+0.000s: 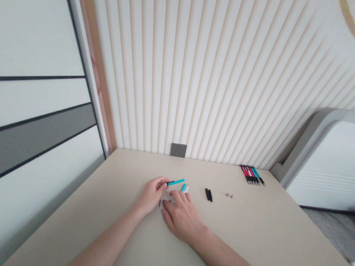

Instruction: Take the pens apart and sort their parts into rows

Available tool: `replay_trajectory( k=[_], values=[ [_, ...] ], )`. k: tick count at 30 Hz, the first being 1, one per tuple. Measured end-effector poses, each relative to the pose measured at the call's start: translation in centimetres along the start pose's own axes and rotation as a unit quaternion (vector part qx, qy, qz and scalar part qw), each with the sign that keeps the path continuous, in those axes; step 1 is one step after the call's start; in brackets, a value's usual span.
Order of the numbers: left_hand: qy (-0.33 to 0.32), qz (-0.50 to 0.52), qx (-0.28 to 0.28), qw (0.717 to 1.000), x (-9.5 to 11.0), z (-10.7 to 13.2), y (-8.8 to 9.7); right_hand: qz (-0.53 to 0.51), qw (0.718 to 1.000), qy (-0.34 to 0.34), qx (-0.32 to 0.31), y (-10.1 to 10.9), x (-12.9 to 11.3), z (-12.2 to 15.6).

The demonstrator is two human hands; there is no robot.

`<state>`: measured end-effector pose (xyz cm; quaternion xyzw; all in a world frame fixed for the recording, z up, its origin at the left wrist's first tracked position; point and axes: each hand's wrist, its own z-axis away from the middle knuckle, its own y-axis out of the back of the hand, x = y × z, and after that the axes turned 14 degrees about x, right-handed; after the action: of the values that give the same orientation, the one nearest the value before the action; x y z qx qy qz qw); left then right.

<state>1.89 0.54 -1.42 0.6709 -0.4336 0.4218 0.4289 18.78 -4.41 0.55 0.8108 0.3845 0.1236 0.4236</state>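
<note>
Head view: your left grip (152, 194) pinches a blue barrel (177, 181), likely steadying it. Your right grip (183, 213) spreads loosely.

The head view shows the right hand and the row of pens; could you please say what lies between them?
In the head view, two black pieces and, farther right, some small greyish parts lie between the right hand and the pens.

Two hands (151, 194) (182, 214); two black pieces (206, 194) (210, 195)
</note>
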Motion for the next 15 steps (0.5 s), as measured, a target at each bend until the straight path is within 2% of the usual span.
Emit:
replay_trajectory(
  k=[3, 10, 13, 15],
  values=[
    [-0.004, 0.003, -0.010, 1.000, 0.1, 0.1, 0.1, 0.005, 1.000, -0.007, 0.018, 0.2, 0.3, 0.2],
    [-0.014, -0.005, 0.011, 1.000, -0.5, 0.0, -0.1, -0.019, 0.999, 0.036, 0.026, 0.3, 0.4, 0.1],
    [-0.013, -0.005, 0.008, 1.000, -0.3, 0.1, 0.0, -0.034, 0.998, 0.031, 0.043, 0.3, 0.8, 0.3],
    [-0.010, -0.004, 0.002, 1.000, 0.1, 0.3, 0.1, -0.049, 0.997, 0.000, 0.062, 0.5, 1.4, 0.5]
  ],
)
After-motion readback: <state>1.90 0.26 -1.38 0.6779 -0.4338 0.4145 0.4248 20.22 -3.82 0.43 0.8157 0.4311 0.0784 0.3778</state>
